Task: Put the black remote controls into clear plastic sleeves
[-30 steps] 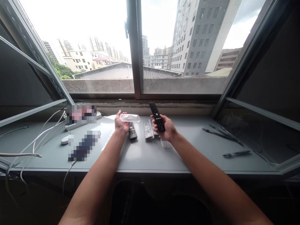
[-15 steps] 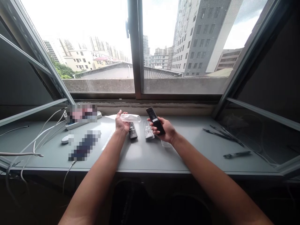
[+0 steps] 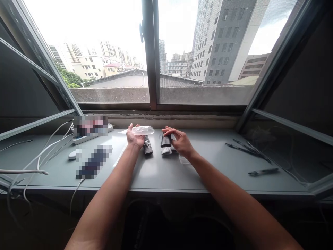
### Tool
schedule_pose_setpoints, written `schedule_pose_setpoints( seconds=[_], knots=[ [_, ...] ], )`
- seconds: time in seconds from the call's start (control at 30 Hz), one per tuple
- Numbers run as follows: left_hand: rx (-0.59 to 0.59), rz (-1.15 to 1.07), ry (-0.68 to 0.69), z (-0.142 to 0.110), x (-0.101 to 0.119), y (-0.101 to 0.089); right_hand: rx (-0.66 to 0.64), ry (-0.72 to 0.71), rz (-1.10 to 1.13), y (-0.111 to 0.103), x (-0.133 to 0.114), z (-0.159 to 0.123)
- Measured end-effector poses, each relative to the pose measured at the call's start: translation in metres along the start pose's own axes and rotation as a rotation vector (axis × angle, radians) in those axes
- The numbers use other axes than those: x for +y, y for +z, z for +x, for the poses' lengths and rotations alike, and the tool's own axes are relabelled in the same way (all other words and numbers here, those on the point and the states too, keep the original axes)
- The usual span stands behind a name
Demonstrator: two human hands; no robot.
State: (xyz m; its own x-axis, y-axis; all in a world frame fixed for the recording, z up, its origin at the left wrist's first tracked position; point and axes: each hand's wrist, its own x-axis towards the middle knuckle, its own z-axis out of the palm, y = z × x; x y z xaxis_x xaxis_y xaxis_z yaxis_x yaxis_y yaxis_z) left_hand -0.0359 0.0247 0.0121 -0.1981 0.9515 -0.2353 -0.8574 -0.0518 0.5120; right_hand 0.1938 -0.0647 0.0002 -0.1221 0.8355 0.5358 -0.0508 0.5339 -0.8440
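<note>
My left hand (image 3: pixel 134 137) holds a clear plastic sleeve (image 3: pixel 143 130) above the desk, palm up and thumb raised. A dark remote control (image 3: pixel 148 147) with rows of buttons lies just beside that hand. My right hand (image 3: pixel 182 143) grips a black remote control (image 3: pixel 166 140) from above, its near end turned toward me. Beneath it lies a plastic-wrapped item (image 3: pixel 166 151), partly covered by the held remote. Another piece of clear plastic (image 3: pixel 183 159) rests on the desk below my right wrist.
On the left of the grey desk (image 3: pixel 161 178) are a white power strip (image 3: pixel 80 139), loose white cables (image 3: pixel 39 158), a white mouse (image 3: pixel 73 155) and a blurred-out dark object (image 3: pixel 93 163). Several pens (image 3: pixel 247 150) lie on the right, with another pen (image 3: pixel 263 172) nearer the edge.
My right hand has turned the black remote from upright to pointing away, lowered over the wrapped item. My left hand with the sleeve has shifted slightly left.
</note>
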Motion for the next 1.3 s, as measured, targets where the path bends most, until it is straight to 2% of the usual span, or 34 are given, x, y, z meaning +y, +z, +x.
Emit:
schedule_pose_setpoints(
  seconds=[0.13,0.33,0.4,0.53,0.67,0.87,1.07,1.23,1.3],
  knots=[
    [-0.036,-0.084,0.027,0.000,0.002,-0.002,-0.013,0.042,0.045,0.004,-0.003,-0.002],
    [-0.066,-0.134,0.035,0.005,0.003,-0.005,0.103,0.343,0.289,0.006,-0.008,0.000],
    [-0.067,-0.144,0.038,0.005,0.004,-0.005,0.057,0.452,0.332,0.004,-0.013,-0.001],
    [-0.073,-0.148,0.027,0.005,0.003,-0.004,-0.150,0.584,0.362,0.004,-0.024,-0.004],
    [-0.105,-0.136,0.036,0.004,0.001,-0.002,-0.284,0.603,0.386,0.007,-0.028,-0.006],
    [-0.198,-0.068,-0.009,0.000,-0.005,0.001,-0.289,0.624,0.380,0.006,-0.023,-0.006],
    [-0.438,0.157,-0.136,-0.017,-0.013,0.005,-0.233,0.569,0.345,0.006,-0.019,-0.005],
    [-0.636,0.396,-0.332,-0.031,-0.020,0.003,-0.132,0.511,0.340,0.009,-0.013,-0.005],
    [-0.678,0.459,-0.335,-0.031,-0.022,0.002,-0.089,0.488,0.349,0.009,-0.010,-0.005]
  ],
)
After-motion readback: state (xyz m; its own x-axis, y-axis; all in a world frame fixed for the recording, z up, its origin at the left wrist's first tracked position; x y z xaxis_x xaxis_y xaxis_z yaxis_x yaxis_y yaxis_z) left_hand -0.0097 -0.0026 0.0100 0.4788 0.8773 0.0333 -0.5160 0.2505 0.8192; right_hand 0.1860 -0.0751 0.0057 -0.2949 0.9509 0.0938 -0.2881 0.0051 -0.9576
